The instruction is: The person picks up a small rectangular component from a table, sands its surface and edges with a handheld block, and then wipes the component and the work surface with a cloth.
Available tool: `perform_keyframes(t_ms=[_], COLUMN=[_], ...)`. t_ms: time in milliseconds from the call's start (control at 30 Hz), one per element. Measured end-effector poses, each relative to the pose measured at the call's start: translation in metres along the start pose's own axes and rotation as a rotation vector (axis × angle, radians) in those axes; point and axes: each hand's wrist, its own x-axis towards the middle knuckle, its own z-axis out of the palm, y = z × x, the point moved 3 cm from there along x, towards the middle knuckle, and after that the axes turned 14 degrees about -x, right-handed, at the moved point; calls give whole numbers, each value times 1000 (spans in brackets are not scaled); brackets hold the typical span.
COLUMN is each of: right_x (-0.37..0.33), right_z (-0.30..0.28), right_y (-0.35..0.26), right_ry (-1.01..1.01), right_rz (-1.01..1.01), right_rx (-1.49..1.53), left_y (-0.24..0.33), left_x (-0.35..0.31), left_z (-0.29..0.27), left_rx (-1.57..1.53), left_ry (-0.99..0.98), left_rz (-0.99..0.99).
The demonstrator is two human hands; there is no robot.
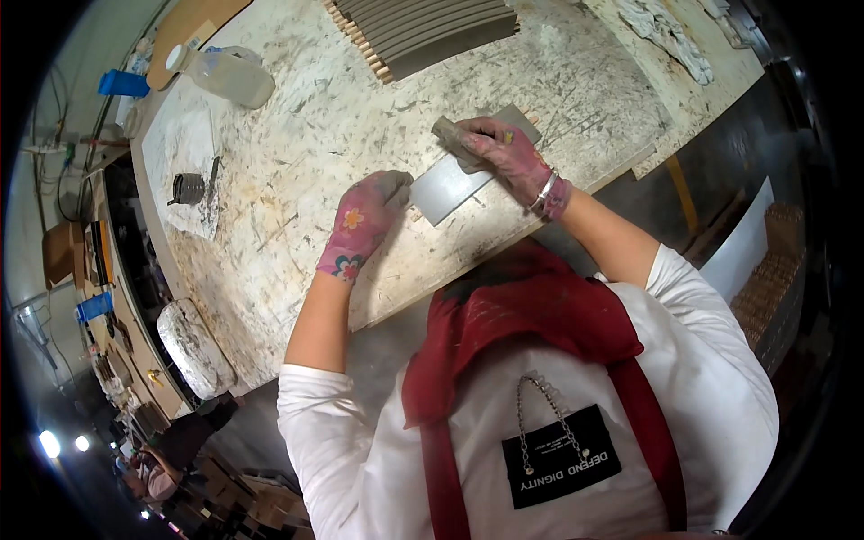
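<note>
My left hand (367, 216), in a dirty pink flowered glove, is closed at the left end of a flat, shiny grey plate (445, 187). A small end of a wooden stick (415, 214) shows beside those fingers. My right hand (508, 160), gloved alike, is closed around a grey-brown block (445, 129) above the plate's far side. Past that hand a dull grey strip (519, 122) sticks out, with another wooden tip by it. What lies beneath the right palm is hidden.
Grey strips on wooden sticks (432, 34) lie at the table's far side. A translucent jug (225, 76), a dark coil (188, 188) on paper and a foil-wrapped bundle (193, 346) are at left. White gloves (666, 38) lie far right. The stained table's (297, 261) near edge borders my body.
</note>
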Motion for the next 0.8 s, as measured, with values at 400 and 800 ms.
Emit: perform_keyframes(t_ms=[400,800], right_x=[-4,-24], right_z=[-2,-60], right_y=[-8,-21], right_ry=[1,85], right_rz=[29,41], right_rx=[39,372], left_y=[-23,-3], left_x=[-7,-59], left_z=[-6,19], left_rx=[-119,453], left_ry=[302,349], left_rz=[63,332])
